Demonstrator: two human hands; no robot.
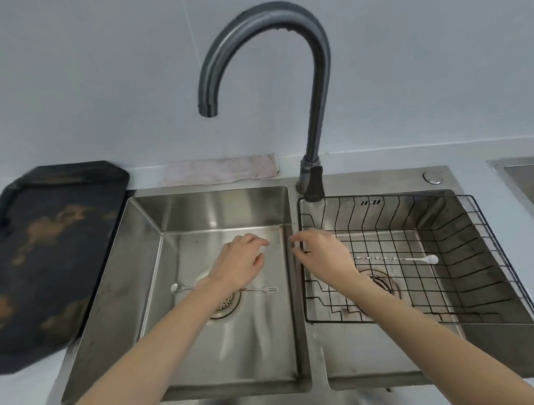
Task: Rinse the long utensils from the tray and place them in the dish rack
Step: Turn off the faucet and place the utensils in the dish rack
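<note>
A long thin metal utensil (259, 289) with a spoon end at the left and a small fork end at the right lies flat on the floor of the left sink basin (154, 243), partly hidden under my left forearm. My left hand (240, 262) hovers above it, fingers loosely apart, holding nothing. A second long spoon (401, 258) lies in the black wire dish rack (486, 239) set in the right basin. My right hand (322, 254) is at the rack's left edge, near the divider between the basins, fingers spread and empty. The dark tray (43, 255) sits on the counter at left.
A tall curved grey faucet (315, 102) rises behind the divider, its spout over the left basin with no water running. A folded cloth (221, 170) lies behind the left basin. A round button (432, 177) sits on the sink deck at back right.
</note>
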